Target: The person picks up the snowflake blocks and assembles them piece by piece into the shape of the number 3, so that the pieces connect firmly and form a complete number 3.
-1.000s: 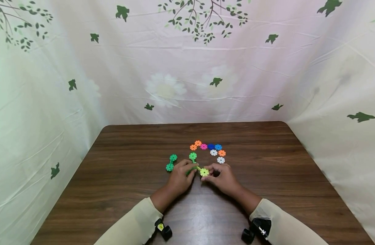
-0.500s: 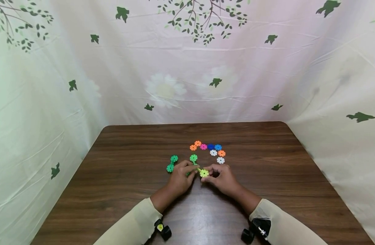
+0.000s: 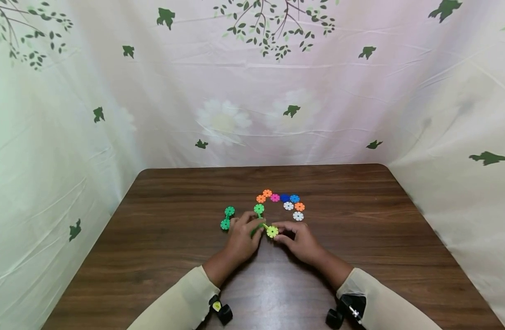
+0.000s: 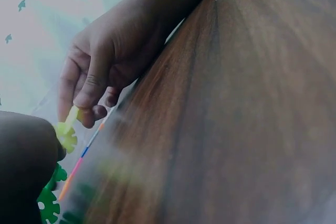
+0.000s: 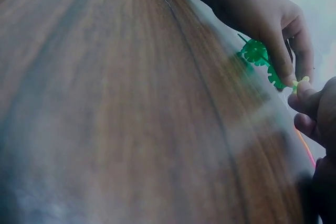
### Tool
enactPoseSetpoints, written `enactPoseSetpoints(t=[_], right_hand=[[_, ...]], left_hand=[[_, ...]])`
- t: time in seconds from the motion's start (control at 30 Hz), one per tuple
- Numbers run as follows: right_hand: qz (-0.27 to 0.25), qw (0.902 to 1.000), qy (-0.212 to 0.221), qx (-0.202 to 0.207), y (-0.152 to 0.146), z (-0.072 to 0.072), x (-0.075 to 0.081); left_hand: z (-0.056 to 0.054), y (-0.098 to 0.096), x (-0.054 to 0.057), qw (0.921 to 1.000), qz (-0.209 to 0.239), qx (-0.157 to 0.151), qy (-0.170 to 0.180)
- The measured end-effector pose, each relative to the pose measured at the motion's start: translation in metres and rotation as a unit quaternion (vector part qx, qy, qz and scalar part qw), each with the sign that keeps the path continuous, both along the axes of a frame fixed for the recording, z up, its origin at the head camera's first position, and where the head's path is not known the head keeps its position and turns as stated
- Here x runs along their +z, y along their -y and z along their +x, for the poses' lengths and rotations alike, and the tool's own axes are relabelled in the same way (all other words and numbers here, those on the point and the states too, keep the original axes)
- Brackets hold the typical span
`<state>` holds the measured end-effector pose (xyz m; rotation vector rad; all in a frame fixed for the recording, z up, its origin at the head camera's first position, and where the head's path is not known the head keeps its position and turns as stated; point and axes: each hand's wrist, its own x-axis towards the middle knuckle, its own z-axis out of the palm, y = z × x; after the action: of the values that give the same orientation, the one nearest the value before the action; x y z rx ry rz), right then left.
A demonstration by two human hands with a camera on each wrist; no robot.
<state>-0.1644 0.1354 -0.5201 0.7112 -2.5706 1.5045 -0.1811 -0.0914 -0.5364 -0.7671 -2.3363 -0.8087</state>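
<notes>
My left hand (image 3: 242, 237) grips a joined chain of notched interlocking discs. Its green discs (image 3: 259, 209) stick out past the fingers, and darker green discs (image 3: 225, 224) show on the far side of that hand. Facing it, my right hand (image 3: 302, 240) pinches a yellow disc (image 3: 272, 232) between thumb and fingers. In the left wrist view, one yellow disc (image 4: 66, 137) sits by the left fingers, slotted to the yellow piece at the right thumb. Green discs (image 5: 255, 52) hang beyond the left hand in the right wrist view. Fingers hide part of the chain.
Behind the hands, a curved row of loose discs lies flat on the wooden table (image 3: 174, 238): orange discs (image 3: 261, 198), a pink disc (image 3: 275, 197), blue discs (image 3: 294, 198) and white discs (image 3: 298, 216). A leaf-printed cloth (image 3: 244, 91) hangs around the table.
The yellow disc has shifted slightly left, and the green chain has tilted a little outward and away. Both hands keep nearly the same places and hold.
</notes>
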Motion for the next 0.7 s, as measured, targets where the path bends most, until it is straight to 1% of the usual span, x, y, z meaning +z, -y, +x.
enactPoseSetpoints(t=[0.1,0.17,0.2,0.23,0.3,0.37,0.43,0.53,0.6,0.7], right_hand=[[0.007,0.9999,0.008,-0.005,0.000,0.000,0.001],[0.009,0.9999,0.009,-0.006,0.000,0.000,0.000],[0.009,0.9999,0.009,-0.007,-0.001,0.000,0.000],[0.009,0.9999,0.008,-0.006,-0.001,-0.001,0.000],[0.010,0.9999,0.005,-0.006,-0.001,-0.002,-0.001],[0.011,0.9999,0.003,-0.007,-0.002,-0.003,-0.002],[0.011,0.9999,0.002,-0.010,-0.002,-0.004,-0.003],[0.007,0.9999,0.009,-0.011,-0.001,-0.004,-0.002],[0.006,0.9998,0.015,-0.012,-0.001,-0.004,-0.002],[0.007,0.9996,0.025,-0.015,-0.002,-0.003,-0.001]], left_hand=[[0.003,0.000,0.005,0.9991,-0.022,0.021,-0.028],[0.010,-0.001,0.018,0.9981,-0.043,0.025,-0.037],[0.012,-0.001,0.020,0.9979,-0.045,0.019,-0.043],[0.014,-0.002,0.023,0.9981,-0.043,0.008,-0.043],[0.017,-0.003,0.026,0.9986,-0.036,-0.019,-0.035],[0.020,-0.005,0.026,0.9988,-0.027,-0.036,-0.021],[0.021,-0.006,0.026,0.9989,-0.014,-0.045,-0.002],[0.022,-0.008,0.027,0.9974,0.010,-0.056,0.046],[0.022,-0.009,0.027,0.9937,0.028,-0.062,0.089],[0.023,-0.010,0.029,0.9853,0.047,-0.068,0.150]])
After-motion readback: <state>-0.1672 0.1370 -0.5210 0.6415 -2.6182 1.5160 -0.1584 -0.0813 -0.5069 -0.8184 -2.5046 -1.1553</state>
